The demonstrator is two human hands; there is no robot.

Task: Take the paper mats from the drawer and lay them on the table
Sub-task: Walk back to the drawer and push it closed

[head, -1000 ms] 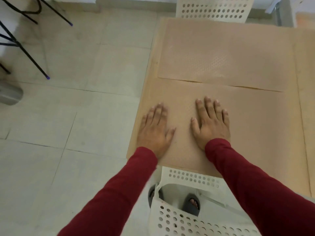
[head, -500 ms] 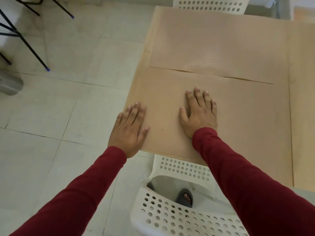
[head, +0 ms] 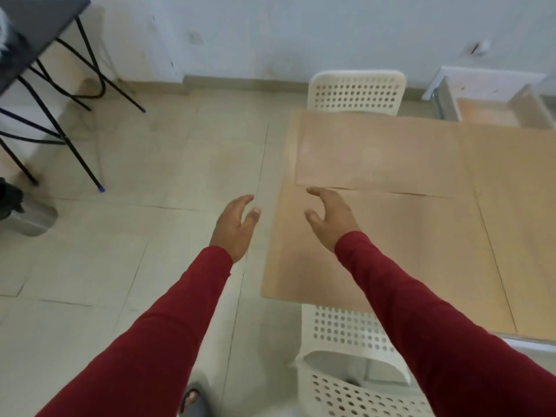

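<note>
Red-sleeved, your left hand [head: 234, 225] hangs spread and empty over the floor, your right hand [head: 329, 219] likewise loose and empty above the near paper mat [head: 406, 251], another mat [head: 376, 152] lying farther along the table [head: 535, 338].

This looks like a plain room in a home or a small office, sparsely furnished. The floor [head: 126, 236] is pale square tile, and the far wall [head: 270, 31] is scuffed white paint above a low skirting. White perforated plastic chairs [head: 356, 91] stand at the near and far sides of a paper-covered table [head: 511, 206]. A dark folding table [head: 36, 28] on thin black legs stands far left, and an open drawer [head: 493, 106] shows far right.
</note>
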